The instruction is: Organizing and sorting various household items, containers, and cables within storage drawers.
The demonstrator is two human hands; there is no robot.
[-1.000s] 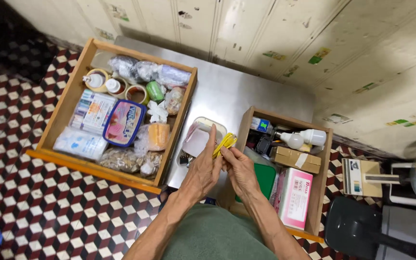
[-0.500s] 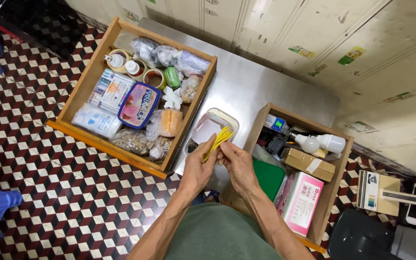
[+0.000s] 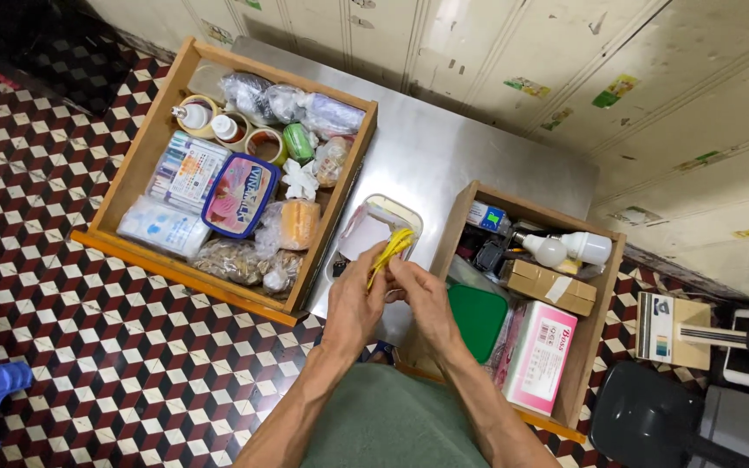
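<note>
A small bundle of yellow rubber bands (image 3: 389,250) is pinched between the fingertips of both hands, its long axis slanted up and away from the left hand (image 3: 355,303) toward the far right, with the upper end standing free above the fingers. It is gripped low down by the left hand, closed on it from the left, while the right hand (image 3: 422,299) is closed on the same lower end from the right, so both lie equally near. Just beyond the fingertips a clear plastic tub (image 3: 374,232) is seen on the metal surface (image 3: 444,156), flanked by the wooden drawer (image 3: 184,260) left and the second drawer (image 3: 595,321) right.
</note>
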